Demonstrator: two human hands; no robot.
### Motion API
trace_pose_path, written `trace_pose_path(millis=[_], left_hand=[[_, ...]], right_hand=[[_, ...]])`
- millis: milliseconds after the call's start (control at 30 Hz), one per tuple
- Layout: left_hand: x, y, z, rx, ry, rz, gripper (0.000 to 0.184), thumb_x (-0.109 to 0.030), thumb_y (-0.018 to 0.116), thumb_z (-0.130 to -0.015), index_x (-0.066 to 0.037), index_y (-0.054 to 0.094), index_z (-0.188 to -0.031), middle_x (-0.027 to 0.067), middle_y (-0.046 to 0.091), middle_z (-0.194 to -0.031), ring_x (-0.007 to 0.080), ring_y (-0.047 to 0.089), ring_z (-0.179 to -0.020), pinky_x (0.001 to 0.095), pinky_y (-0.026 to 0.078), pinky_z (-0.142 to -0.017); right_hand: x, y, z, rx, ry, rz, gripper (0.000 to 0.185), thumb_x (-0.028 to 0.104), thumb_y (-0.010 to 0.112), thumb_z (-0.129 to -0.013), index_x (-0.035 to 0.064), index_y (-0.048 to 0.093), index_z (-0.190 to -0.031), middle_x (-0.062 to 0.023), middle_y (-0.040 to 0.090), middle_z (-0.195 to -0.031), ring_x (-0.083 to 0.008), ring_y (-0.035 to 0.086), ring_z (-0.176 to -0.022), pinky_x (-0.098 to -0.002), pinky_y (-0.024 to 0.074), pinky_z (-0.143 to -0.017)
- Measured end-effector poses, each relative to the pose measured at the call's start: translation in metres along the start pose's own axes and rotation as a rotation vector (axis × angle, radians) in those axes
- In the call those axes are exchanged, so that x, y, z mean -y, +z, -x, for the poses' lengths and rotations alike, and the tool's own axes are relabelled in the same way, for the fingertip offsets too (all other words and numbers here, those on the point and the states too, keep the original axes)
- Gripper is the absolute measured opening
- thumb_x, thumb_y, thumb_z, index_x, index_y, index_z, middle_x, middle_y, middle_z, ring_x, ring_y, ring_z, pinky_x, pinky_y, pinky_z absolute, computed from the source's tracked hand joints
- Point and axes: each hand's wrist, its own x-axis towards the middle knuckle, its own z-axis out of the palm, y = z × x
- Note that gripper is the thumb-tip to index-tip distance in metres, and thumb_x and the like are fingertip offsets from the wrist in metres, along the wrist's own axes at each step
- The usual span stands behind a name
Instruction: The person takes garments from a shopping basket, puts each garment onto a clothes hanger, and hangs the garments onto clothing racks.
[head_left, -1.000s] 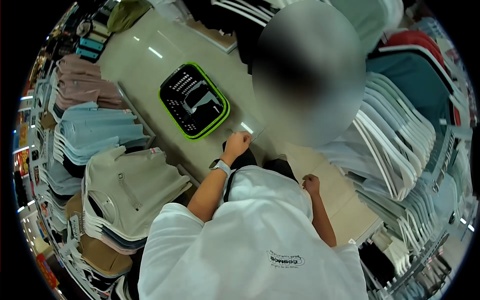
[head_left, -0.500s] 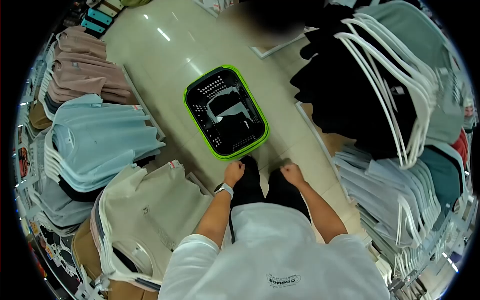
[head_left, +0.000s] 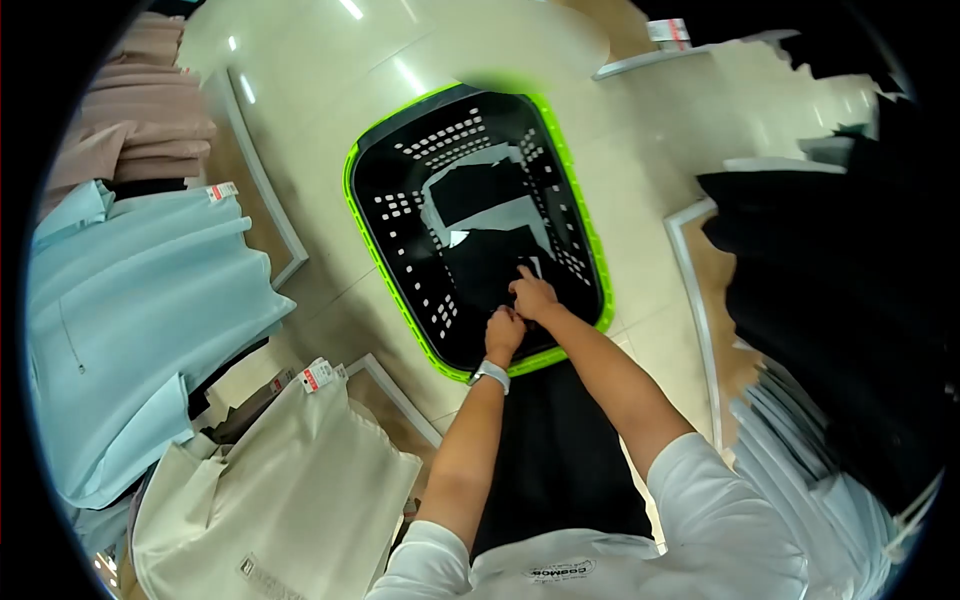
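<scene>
A black basket (head_left: 400,262) with a bright green rim stands on the floor in front of me. Black and grey folded clothes (head_left: 490,218) lie inside it. Both my hands are over the near part of the basket, close together. My left hand (head_left: 505,332), below a pale wristwatch, has its fingers bent inward at the black cloth; what they hold, if anything, is hidden. Just to its right, my right hand (head_left: 534,294) reaches forward with a finger stretched out beside a small white tag (head_left: 535,267) on the cloth.
Light blue shirts (head_left: 150,320) and cream shirts (head_left: 270,490) hang on the left, with pink ones behind. Black garments (head_left: 830,300) and pale grey ones (head_left: 800,460) hang on the right. Low white-edged platforms (head_left: 690,270) flank the tiled aisle.
The basket looks larger and nearer as my view has moved down toward it. Both hands have gone from in front of my legs into the basket and come together.
</scene>
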Motion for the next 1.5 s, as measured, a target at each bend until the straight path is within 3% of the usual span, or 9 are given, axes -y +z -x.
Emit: trace_pose_path(millis=[167, 433, 600, 667, 800, 933, 1067, 1200, 1500], left_hand=[[0.028, 0.017, -0.032, -0.098, -0.109, 0.117, 0.020, -0.016, 0.055, -0.080, -0.003, 0.060, -0.094, 0.0212, 0.065, -0.094, 0.0413, 0.060, -0.091, 0.0464, 0.049, -0.079], [0.063, 0.030, -0.048, -0.184, -0.229, 0.717, 0.036, -0.033, 0.067, -0.082, 0.002, 0.061, -0.088, 0.0089, 0.065, -0.075, 0.0210, 0.062, -0.064, 0.0304, 0.051, -0.062], [0.000, -0.073, 0.013, 0.504, -0.684, 1.575, 0.104, -0.079, 0.053, -0.069, 0.003, 0.040, -0.132, 0.0234, 0.048, -0.125, 0.0362, 0.049, -0.113, 0.0515, 0.040, -0.097], [-0.029, -0.107, 0.054, 0.542, -0.498, 1.765, 0.084, -0.068, 0.054, -0.077, -0.006, 0.045, -0.133, 0.0168, 0.049, -0.131, 0.0372, 0.048, -0.118, 0.0544, 0.038, -0.099], [-0.046, -0.110, 0.105, 0.542, -0.584, 1.380, 0.029, -0.025, 0.060, -0.082, -0.003, 0.066, -0.100, 0.0112, 0.068, -0.096, 0.0268, 0.064, -0.087, 0.0380, 0.052, -0.083], [-0.080, -0.137, 0.179, 0.482, -0.113, 1.127, 0.029, -0.011, 0.055, -0.080, 0.002, 0.063, -0.104, 0.0072, 0.067, -0.095, 0.0221, 0.063, -0.088, 0.0352, 0.051, -0.083], [-0.143, -0.182, 0.326, 0.584, 0.148, 0.922, 0.051, -0.005, 0.057, -0.076, 0.003, 0.049, -0.125, 0.0073, 0.058, -0.115, 0.0191, 0.057, -0.100, 0.0315, 0.047, -0.088], [-0.163, -0.189, 0.409, 1.048, 0.357, 0.385, 0.062, -0.011, 0.068, -0.074, 0.004, 0.043, -0.129, 0.0094, 0.055, -0.120, 0.0209, 0.053, -0.107, 0.0295, 0.042, -0.094], [-0.215, -0.210, 0.487, 0.750, 0.862, -0.001, 0.057, -0.002, 0.066, -0.065, 0.003, 0.049, -0.120, 0.0128, 0.059, -0.110, 0.0224, 0.055, -0.104, 0.0331, 0.042, -0.093]], right_hand=[[-0.019, 0.043, -0.076, -0.129, -0.040, 0.380, 0.050, 0.010, 0.066, -0.074, 0.0098, 0.051, -0.122, -0.0234, 0.039, -0.134, -0.0326, 0.066, -0.084, -0.0378, 0.0550, -0.069], [-0.001, 0.014, -0.040, -0.015, -0.104, 0.364, 0.017, 0.021, 0.070, -0.068, 0.0089, 0.067, -0.079, -0.0118, 0.067, -0.083, -0.0300, 0.066, -0.078, -0.0400, 0.0516, -0.065], [0.045, -0.077, 0.107, -0.115, -0.406, 0.048, 0.013, 0.020, 0.065, -0.060, 0.0076, 0.062, -0.063, -0.0154, 0.061, -0.064, -0.0355, 0.061, -0.065, -0.0450, 0.0496, -0.060], [0.077, -0.132, 0.182, 0.046, -0.495, -0.060, 0.015, 0.022, 0.064, -0.060, 0.0080, 0.064, -0.066, -0.0164, 0.061, -0.066, -0.0358, 0.061, -0.066, -0.0451, 0.0493, -0.060], [0.118, -0.182, 0.313, 0.177, -0.624, -0.214, 0.020, 0.023, 0.064, -0.063, 0.0044, 0.062, -0.068, -0.0154, 0.061, -0.068, -0.0346, 0.060, -0.067, -0.0444, 0.0484, -0.060], [0.113, -0.227, 0.388, 0.618, -0.379, -0.312, 0.032, 0.036, 0.068, -0.077, 0.0034, 0.067, -0.077, -0.0125, 0.064, -0.071, -0.0260, 0.064, -0.070, -0.0363, 0.0494, -0.064], [0.039, -0.224, 0.428, 0.109, 0.162, -1.704, 0.065, 0.061, 0.050, -0.086, 0.0006, 0.061, -0.106, -0.0122, 0.066, -0.097, -0.0242, 0.063, -0.092, -0.0356, 0.0481, -0.081], [0.059, -0.255, 0.442, -0.090, 0.129, -1.944, 0.088, 0.069, 0.046, -0.082, -0.0007, 0.039, -0.135, -0.0130, 0.051, -0.130, -0.0247, 0.053, -0.115, -0.0363, 0.0391, -0.101], [0.108, -0.307, 0.578, -0.799, -0.252, -1.385, 0.042, 0.014, 0.061, -0.087, 0.0003, 0.049, -0.124, -0.0082, 0.058, -0.119, -0.0145, 0.053, -0.108, -0.0297, 0.0424, -0.095]])
